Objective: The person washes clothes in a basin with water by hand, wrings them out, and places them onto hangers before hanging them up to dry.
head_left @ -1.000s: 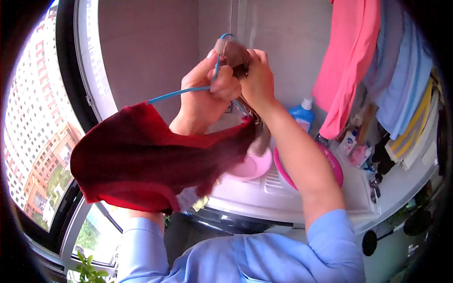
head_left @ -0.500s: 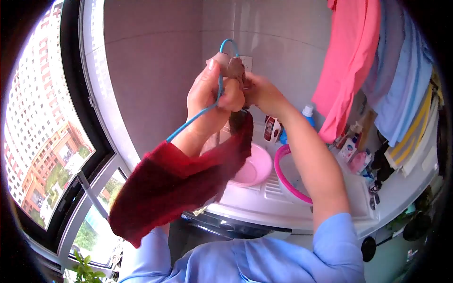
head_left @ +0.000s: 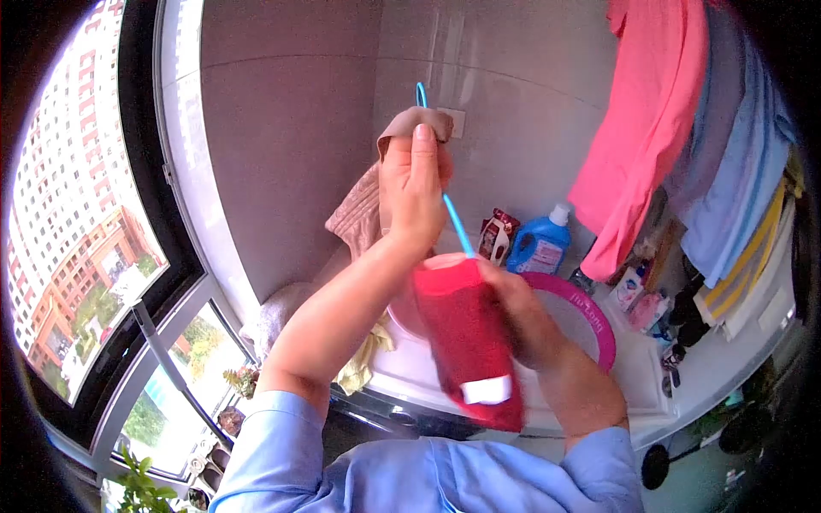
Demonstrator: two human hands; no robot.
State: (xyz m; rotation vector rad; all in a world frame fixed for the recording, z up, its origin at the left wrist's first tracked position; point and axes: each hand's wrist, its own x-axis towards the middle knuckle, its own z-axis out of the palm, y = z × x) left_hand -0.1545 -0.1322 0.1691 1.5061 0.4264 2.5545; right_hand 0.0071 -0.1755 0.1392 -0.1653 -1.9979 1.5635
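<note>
My left hand [head_left: 412, 192] is raised in front of the tiled wall, its fingers closed round a blue wire hanger [head_left: 458, 227] and a taupe cloth [head_left: 410, 124] bunched over the fingertips. A ribbed taupe piece [head_left: 355, 214] hangs behind that wrist. Lower down, a red knit piece shaped like a sock [head_left: 466, 333] hangs at the hanger's lower end, with a white patch near its bottom. My right hand [head_left: 526, 321] grips its right side near the upper edge; some fingers are hidden behind it, and the hand is slightly blurred.
A pink-rimmed basin [head_left: 599, 321] stands on the white counter [head_left: 637, 389]. Behind it are a blue detergent bottle [head_left: 540, 244] and a red-and-white pack [head_left: 496, 235]. Pink clothing [head_left: 641, 128] and blue towels [head_left: 744, 162] hang at right. A window [head_left: 77, 197] is at left.
The hanger has turned, and the red knit piece has swung from the left to the right of my left arm. My right hand has moved down from the hanger's top to the red piece.
</note>
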